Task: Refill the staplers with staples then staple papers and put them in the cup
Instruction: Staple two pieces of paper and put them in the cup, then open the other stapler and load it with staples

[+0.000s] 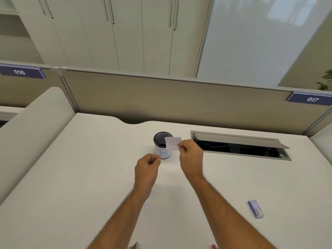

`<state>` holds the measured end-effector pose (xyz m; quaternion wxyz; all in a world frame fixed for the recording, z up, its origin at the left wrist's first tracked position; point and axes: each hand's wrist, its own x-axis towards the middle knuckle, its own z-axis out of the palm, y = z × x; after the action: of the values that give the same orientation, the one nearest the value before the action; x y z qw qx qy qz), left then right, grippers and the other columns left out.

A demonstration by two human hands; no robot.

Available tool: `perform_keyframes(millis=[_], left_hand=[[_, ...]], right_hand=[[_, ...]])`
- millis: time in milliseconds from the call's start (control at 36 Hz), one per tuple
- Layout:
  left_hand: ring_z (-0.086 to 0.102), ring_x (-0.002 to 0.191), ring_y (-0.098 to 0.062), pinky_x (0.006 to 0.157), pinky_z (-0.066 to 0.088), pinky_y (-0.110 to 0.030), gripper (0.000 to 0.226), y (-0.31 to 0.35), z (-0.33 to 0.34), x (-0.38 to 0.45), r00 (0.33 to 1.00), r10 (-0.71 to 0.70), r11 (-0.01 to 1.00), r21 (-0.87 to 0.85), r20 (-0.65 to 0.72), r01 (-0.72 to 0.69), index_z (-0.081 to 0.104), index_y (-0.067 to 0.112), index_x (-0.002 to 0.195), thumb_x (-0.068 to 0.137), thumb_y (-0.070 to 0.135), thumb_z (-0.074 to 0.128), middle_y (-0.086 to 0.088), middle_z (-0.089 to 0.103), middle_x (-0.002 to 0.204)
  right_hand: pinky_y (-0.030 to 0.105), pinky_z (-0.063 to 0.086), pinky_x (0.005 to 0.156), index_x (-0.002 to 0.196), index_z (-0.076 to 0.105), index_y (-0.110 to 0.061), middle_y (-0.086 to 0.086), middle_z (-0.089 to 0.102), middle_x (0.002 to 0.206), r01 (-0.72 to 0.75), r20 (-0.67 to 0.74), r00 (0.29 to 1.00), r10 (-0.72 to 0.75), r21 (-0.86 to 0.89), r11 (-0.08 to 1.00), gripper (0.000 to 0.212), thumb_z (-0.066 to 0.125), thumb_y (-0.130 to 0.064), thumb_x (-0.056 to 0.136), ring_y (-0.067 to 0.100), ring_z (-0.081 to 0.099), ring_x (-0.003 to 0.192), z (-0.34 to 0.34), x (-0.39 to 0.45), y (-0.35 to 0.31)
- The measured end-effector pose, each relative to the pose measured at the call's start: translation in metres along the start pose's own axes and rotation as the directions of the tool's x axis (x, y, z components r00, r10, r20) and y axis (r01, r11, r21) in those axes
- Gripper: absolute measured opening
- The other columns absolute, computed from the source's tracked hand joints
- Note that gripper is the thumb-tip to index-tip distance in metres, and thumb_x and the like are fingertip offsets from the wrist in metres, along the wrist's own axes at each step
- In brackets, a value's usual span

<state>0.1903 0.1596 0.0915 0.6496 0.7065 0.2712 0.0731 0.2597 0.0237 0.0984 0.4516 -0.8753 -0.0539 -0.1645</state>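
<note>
I see the small white paper [172, 143] just above the middle of the frame, held at the rim of the cup [162, 147] so that it overlaps the cup's right side and part of its dark opening. The cup stands upright on the white tabletop [80, 177]; it is dark inside, with a white label bearing a hand-drawn letter B on its near face. My right hand [191, 157] pinches the paper's lower right corner between thumb and fingertips, so that grip is pressed together on the paper. My left hand [147, 167] hovers just to the lower left of the cup, its fingers curled in with thumb against forefinger; I cannot tell whether anything sits in that grip. Both bare forearms reach up from the bottom edge of the frame. At the lower right of the frame a small blue staple box [256, 209] lies flat on the tabletop, well apart from the hands. At the right, beyond my right hand, a cable hatch [240, 145] is set into the tabletop with its grey flap raised. A beige partition [161, 97] runs across the back, carrying blue number plates reading 016 [19, 71] at the upper left and 017 [312, 99] at the right, with pale cabinets [107, 33] behind.
</note>
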Motion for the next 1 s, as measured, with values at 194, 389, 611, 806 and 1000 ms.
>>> perform_keyframes(millis=[194, 389, 611, 806, 1000], left_hand=[[0.068, 0.089, -0.016, 0.082, 0.059, -0.037, 0.012, 0.014, 0.008, 0.034, 0.999, 0.034, 0.998, 0.053, 0.007, -0.034, 0.074, 0.019, 0.09, 0.097, 0.015, 0.064, 0.004, 0.075, 0.089], [0.062, 0.078, -0.014, 0.066, 0.049, -0.025, 0.014, 0.016, 0.013, 0.061, 1.0, -0.006, 0.997, 0.075, -0.019, 0.008, 0.073, 0.018, 0.087, 0.096, 0.014, 0.062, 0.002, 0.072, 0.086], [0.062, 0.083, -0.019, 0.071, 0.046, -0.028, 0.012, 0.008, 0.004, 0.07, 0.995, -0.045, 0.995, 0.083, -0.091, 0.053, 0.074, 0.012, 0.098, 0.098, 0.014, 0.062, -0.003, 0.073, 0.094], [0.062, 0.082, -0.021, 0.072, 0.047, -0.027, 0.011, 0.004, -0.002, 0.065, 0.992, -0.063, 0.996, 0.061, -0.11, 0.07, 0.074, 0.012, 0.096, 0.096, 0.013, 0.063, 0.0, 0.07, 0.09], [0.062, 0.08, -0.02, 0.076, 0.054, -0.034, 0.012, 0.003, -0.009, 0.047, 0.992, -0.053, 0.997, 0.042, -0.111, 0.058, 0.074, 0.014, 0.092, 0.095, 0.012, 0.063, 0.001, 0.072, 0.088]], right_hand=[[0.036, 0.055, 0.086, 0.11, 0.073, 0.002, 0.012, 0.072, 0.111, 0.259, 0.164, 0.962, -0.22, -0.275, 0.926, 0.033, 0.057, 0.014, 0.084, 0.03, 0.062, 0.105, 0.034, 0.029, -0.004], [0.036, 0.046, 0.075, 0.123, 0.071, -0.03, 0.003, 0.074, 0.096, 0.442, 0.362, 0.887, -0.287, -0.487, 0.753, 0.041, 0.053, -0.006, 0.095, 0.029, 0.052, 0.099, 0.054, 0.047, 0.003], [0.039, 0.038, 0.088, 0.128, 0.067, -0.03, -0.001, 0.072, 0.119, 0.458, 0.494, 0.85, -0.181, -0.526, 0.716, 0.038, 0.035, -0.034, 0.107, 0.022, 0.046, 0.113, 0.071, 0.059, 0.01], [0.04, 0.038, 0.082, 0.097, 0.071, -0.013, 0.001, 0.074, 0.107, 0.439, 0.468, 0.864, -0.186, -0.518, 0.734, 0.037, 0.039, -0.031, 0.105, 0.025, 0.047, 0.105, 0.063, 0.046, 0.014], [0.04, 0.046, 0.082, 0.098, 0.072, -0.012, 0.0, 0.074, 0.105, 0.349, 0.355, 0.913, -0.203, -0.419, 0.838, 0.023, 0.052, -0.022, 0.101, 0.024, 0.049, 0.101, 0.038, 0.009, 0.011]])
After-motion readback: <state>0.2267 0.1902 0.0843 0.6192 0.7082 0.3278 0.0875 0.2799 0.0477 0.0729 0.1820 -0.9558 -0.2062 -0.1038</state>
